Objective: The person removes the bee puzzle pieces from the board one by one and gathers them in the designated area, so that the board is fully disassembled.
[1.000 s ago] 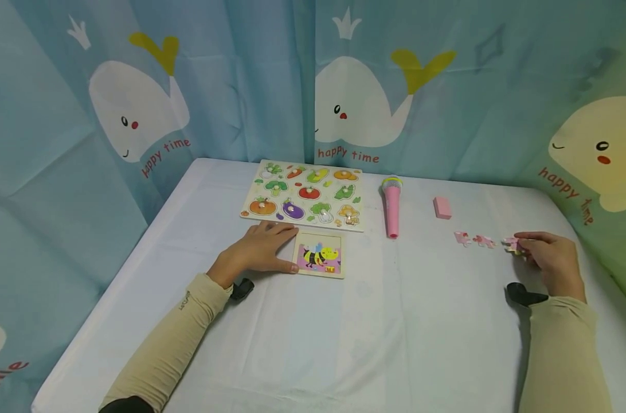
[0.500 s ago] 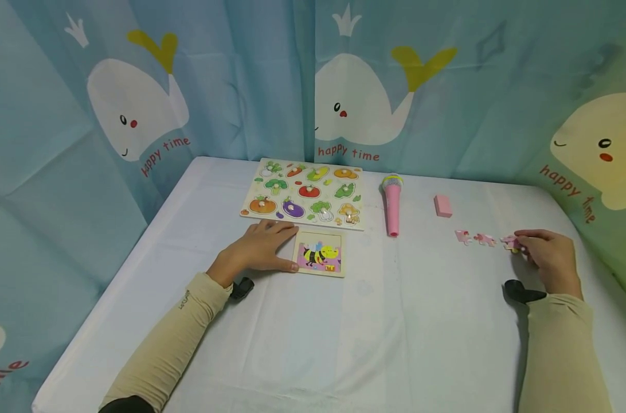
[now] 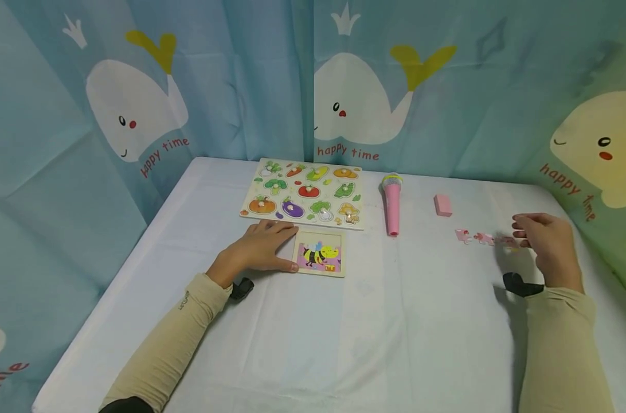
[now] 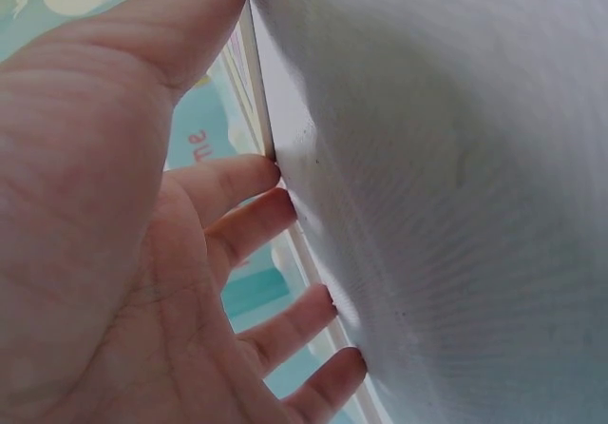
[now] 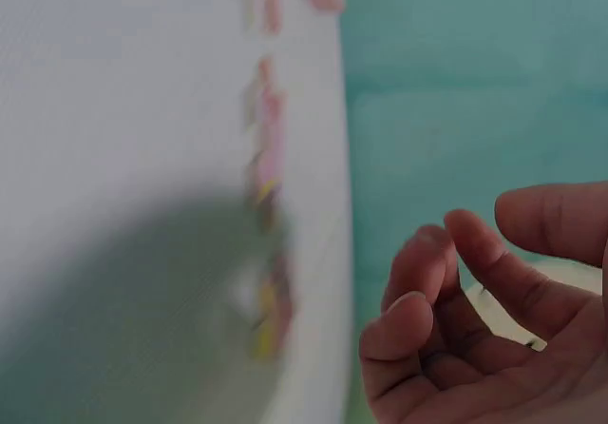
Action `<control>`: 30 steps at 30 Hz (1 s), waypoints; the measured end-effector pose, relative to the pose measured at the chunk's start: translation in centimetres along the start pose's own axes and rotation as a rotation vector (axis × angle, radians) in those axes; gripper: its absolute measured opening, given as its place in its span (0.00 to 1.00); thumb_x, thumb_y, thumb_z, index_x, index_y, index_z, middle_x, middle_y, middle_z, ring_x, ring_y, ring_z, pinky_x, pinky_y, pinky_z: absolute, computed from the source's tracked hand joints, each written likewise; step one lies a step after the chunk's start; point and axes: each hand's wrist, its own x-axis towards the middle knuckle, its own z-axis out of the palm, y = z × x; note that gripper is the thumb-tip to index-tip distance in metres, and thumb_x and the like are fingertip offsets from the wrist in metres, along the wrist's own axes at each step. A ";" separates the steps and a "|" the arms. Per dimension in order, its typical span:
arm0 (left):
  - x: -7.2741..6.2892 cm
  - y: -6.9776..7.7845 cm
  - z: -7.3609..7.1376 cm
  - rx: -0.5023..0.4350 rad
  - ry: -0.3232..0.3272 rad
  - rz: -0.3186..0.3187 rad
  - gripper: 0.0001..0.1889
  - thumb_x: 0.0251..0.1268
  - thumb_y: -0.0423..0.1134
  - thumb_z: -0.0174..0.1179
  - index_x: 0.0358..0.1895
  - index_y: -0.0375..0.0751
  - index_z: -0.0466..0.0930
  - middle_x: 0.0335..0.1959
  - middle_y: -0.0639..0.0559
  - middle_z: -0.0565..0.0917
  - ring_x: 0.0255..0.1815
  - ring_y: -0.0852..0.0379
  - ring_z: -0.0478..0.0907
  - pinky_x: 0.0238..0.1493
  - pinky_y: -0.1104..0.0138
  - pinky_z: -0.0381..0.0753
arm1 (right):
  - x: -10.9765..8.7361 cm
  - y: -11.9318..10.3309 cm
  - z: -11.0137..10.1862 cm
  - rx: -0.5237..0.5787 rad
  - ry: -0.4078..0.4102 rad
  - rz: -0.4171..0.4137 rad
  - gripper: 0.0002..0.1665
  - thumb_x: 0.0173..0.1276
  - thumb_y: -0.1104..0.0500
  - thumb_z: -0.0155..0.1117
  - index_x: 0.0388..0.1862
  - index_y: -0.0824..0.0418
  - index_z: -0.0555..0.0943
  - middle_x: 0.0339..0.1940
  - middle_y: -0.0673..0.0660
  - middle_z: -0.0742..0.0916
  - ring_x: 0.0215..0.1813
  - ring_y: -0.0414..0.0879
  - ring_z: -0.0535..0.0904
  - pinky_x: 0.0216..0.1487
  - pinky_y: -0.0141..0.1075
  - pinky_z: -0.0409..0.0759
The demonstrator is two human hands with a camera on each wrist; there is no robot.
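My left hand rests at the left side of a small wooden bee puzzle, thumb and index fingertips at its edge. In the left wrist view its fingers are spread, fairly straight, with their tips down at the cloth. My right hand is raised off the table at the right, fingers loosely curled and nothing between them. Beneath its fingertips lies a pink jigsaw piece, partly in the hand's shadow. Two more jigsaw pieces, the middle piece and the left piece, lie in a row with it.
A vegetable peg puzzle board lies at the back, just beyond the bee puzzle. To its right are a pink toy microphone and a pink block. A whale-print curtain borders the white-clothed table.
My right hand has let go of the rightmost jigsaw piece and risen off it, leaving it in line with the other two. My left hand has stayed in place.
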 end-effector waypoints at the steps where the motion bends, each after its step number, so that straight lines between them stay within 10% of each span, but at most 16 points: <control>1: 0.0 0.0 0.0 -0.001 0.000 -0.002 0.52 0.68 0.66 0.70 0.87 0.46 0.58 0.85 0.48 0.59 0.84 0.37 0.50 0.80 0.40 0.48 | -0.3 -0.6 0.5 0.003 -0.007 -0.031 0.10 0.85 0.53 0.57 0.41 0.45 0.83 0.28 0.36 0.85 0.33 0.35 0.81 0.33 0.29 0.81; 11: -0.2 0.1 0.1 -0.014 0.003 0.012 0.52 0.68 0.65 0.70 0.87 0.45 0.58 0.85 0.47 0.59 0.83 0.36 0.51 0.80 0.38 0.50 | -2.5 -5.2 5.5 -0.180 -0.019 -0.369 0.15 0.85 0.51 0.56 0.55 0.60 0.82 0.34 0.33 0.83 0.35 0.32 0.81 0.34 0.25 0.78; 30: 0.1 0.0 0.1 -0.007 -0.003 0.003 0.52 0.68 0.65 0.70 0.87 0.47 0.58 0.86 0.49 0.58 0.84 0.37 0.49 0.80 0.40 0.49 | -5.2 -9.2 15.3 -0.312 -0.266 -0.558 0.23 0.86 0.51 0.56 0.61 0.69 0.82 0.49 0.64 0.86 0.39 0.42 0.83 0.41 0.31 0.80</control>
